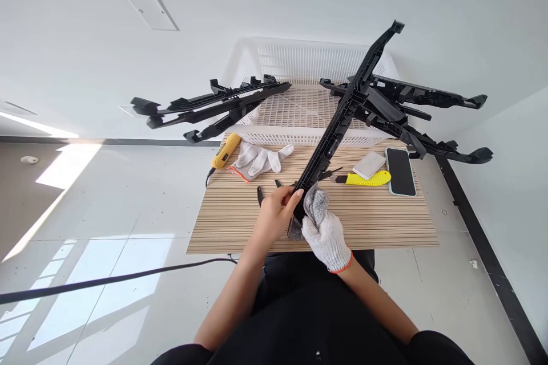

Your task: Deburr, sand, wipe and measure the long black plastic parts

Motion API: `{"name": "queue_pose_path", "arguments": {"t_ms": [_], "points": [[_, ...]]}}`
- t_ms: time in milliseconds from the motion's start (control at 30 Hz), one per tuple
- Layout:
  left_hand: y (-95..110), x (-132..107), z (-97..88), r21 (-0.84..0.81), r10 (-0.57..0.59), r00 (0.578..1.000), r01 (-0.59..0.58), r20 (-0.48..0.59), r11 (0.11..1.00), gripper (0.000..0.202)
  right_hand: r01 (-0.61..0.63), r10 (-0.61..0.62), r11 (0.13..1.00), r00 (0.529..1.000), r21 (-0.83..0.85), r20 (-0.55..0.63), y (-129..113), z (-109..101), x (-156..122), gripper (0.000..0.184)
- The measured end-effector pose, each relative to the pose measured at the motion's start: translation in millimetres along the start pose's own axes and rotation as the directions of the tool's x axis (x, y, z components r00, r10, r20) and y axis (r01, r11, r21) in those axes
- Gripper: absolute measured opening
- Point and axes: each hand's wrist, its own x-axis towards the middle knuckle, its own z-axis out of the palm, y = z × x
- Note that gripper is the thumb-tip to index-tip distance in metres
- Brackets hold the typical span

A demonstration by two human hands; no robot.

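Note:
A long black plastic rail [342, 114] runs from my hands up and away over the white basket. My bare left hand [276, 211] pinches its near end, fingers closed on it. My right hand [325, 231], in a white knit glove, wraps round the same near end from the right. Both hands hover just above the striped wooden board [385, 222]. Two small black plastic scraps [260, 194] lie on the board just left of my left hand.
A white slatted basket [299, 63] stands behind the board, with black rails [214, 105] stacked on its left rim and more [419, 108] on its right. On the board lie a spare glove [259, 161], yellow tool [225, 150], yellow utility knife [363, 179], phone [400, 171] and white box [369, 164].

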Motion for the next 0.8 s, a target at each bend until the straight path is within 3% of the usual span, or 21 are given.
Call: {"name": "queue_pose_path", "arguments": {"t_ms": [167,300,500,600,700,800], "points": [[-2,-4,-1.9,0.017,0.043,0.999,-0.043,0.007,0.999,0.047,-0.015,0.018,0.999,0.998,-0.046,0.061,-4,1,1,0.036],[-7,-8,3.4,-0.035,0.026,1.000,-0.026,0.012,0.999,0.040,0.012,-0.013,0.999,0.999,0.037,0.031,-4,-1,-1,0.041],[-12,-21,27.3,-0.271,-0.059,0.973,-0.004,-0.223,0.963,0.045,0.092,-0.105,0.963,0.994,0.253,0.037,-4,-11,-1,0.054],[-14,-23,32.1,-0.275,-0.070,0.966,-0.001,-0.250,0.962,0.045,0.043,-0.079,0.923,0.994,0.383,0.080,-6,-15,2,0.060],[-15,-22,29.3,-0.211,-0.011,0.980,-0.032,-0.198,0.977,0.046,-0.049,-0.022,0.870,0.990,0.491,0.138,-7,-18,4,0.056],[-14,-18,23.4,-0.247,0.034,0.977,-0.087,-0.210,0.965,0.043,-0.114,0.001,0.827,0.980,0.550,0.201,-9,-24,4,0.055]]}}
